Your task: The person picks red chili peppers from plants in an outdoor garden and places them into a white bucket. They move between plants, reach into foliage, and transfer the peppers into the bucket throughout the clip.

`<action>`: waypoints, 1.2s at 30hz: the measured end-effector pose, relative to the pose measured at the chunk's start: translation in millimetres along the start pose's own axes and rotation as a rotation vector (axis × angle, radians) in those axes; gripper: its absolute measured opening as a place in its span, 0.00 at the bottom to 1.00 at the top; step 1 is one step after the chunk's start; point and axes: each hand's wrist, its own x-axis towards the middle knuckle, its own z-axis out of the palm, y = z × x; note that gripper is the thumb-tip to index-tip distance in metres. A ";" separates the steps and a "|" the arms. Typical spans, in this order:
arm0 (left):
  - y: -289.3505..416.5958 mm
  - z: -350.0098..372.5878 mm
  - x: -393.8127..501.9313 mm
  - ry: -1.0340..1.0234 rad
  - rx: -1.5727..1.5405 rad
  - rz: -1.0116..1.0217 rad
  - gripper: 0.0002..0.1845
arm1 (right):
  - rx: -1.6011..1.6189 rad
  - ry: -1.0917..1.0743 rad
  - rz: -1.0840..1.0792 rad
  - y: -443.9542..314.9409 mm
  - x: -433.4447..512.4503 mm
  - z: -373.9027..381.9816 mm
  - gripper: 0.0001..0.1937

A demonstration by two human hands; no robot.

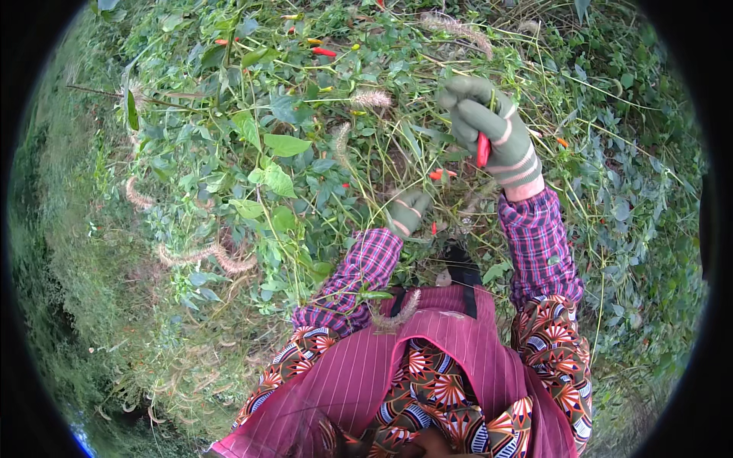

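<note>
My right hand point(495, 129), in a grey-green knitted glove with pale stripes, is raised over the plants with its fingers curled. A red chili pepper point(483, 150) pokes out below the fingers, and a bit of green stem shows above them. Lower and nearer my body, my left hand point(410, 212) wears a matching glove and reaches into the stems. Leaves and stalks cover its fingertips, so its hold cannot be seen. Orange-red chilies point(442, 174) hang just beyond it, and a small red chili point(434, 229) is close to its right.
Dense chili plants and weeds surround me. More red chilies point(324, 52) show at the far side. Bristly grass seed heads point(371, 99) and long thin stems cross the foliage. A broad-leaved vine point(286, 145) climbs at left. My maroon striped apron point(355, 378) spreads below my arms.
</note>
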 end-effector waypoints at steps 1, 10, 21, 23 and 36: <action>-3.1 -3.6 -5.0 0.032 -0.014 0.023 0.16 | 0.024 -0.038 -0.016 -1.1 32.0 13.4 0.16; -3.0 -8.2 -14.4 0.058 -0.091 -0.066 0.15 | -1.579 -0.037 -0.085 97.5 213.2 82.7 0.16; -17.9 -14.9 -21.1 -0.039 -0.222 -0.169 0.29 | -1.547 -0.042 0.088 136.3 222.9 82.4 0.17; -24.4 -12.7 -17.4 -0.039 -0.200 -0.174 0.28 | -1.556 0.018 0.146 133.1 221.0 83.0 0.19; -16.1 -14.7 -19.1 -0.019 -0.062 -0.033 0.17 | -1.300 0.190 -0.085 146.9 209.4 57.2 0.22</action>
